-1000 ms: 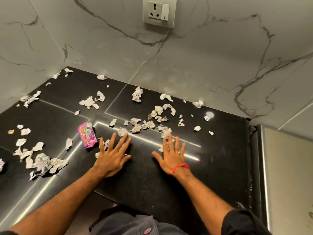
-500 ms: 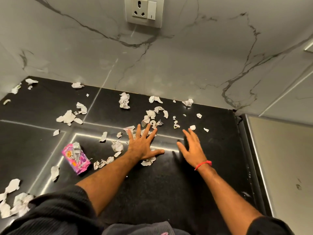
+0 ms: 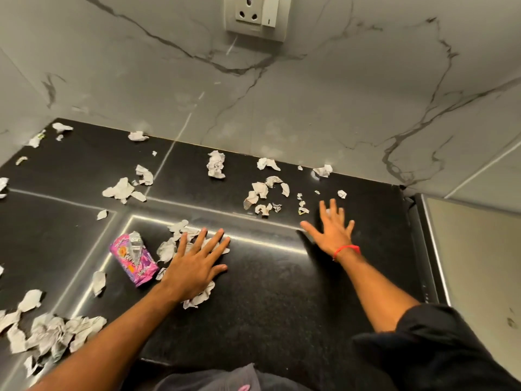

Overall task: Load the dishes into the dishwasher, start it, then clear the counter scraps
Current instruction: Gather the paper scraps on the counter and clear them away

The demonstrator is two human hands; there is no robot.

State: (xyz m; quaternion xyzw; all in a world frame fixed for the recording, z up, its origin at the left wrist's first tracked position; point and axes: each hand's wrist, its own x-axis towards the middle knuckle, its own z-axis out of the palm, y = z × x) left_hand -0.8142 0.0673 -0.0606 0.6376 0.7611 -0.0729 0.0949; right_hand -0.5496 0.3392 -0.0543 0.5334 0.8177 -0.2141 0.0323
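Observation:
Torn white paper scraps (image 3: 263,193) lie scattered over the black counter (image 3: 276,300). My left hand (image 3: 194,263) lies flat, fingers spread, on top of a small heap of scraps (image 3: 197,297) near the middle. A crumpled pink snack wrapper (image 3: 134,259) lies just left of that hand. My right hand (image 3: 332,230), with a red band at the wrist, is flat and spread on the counter to the right, just below a few small bits (image 3: 303,210). A bigger pile of scraps (image 3: 53,334) lies at the near left.
A marble wall (image 3: 310,108) with a socket and switch plate (image 3: 256,15) rises behind the counter. The counter ends at the right against a pale appliance top (image 3: 473,263). More scraps (image 3: 121,190) sit toward the back left corner.
My left hand has slid back toward me and left, dragging scraps under the palm. My right hand has shifted right and a little further out. The view has tilted.

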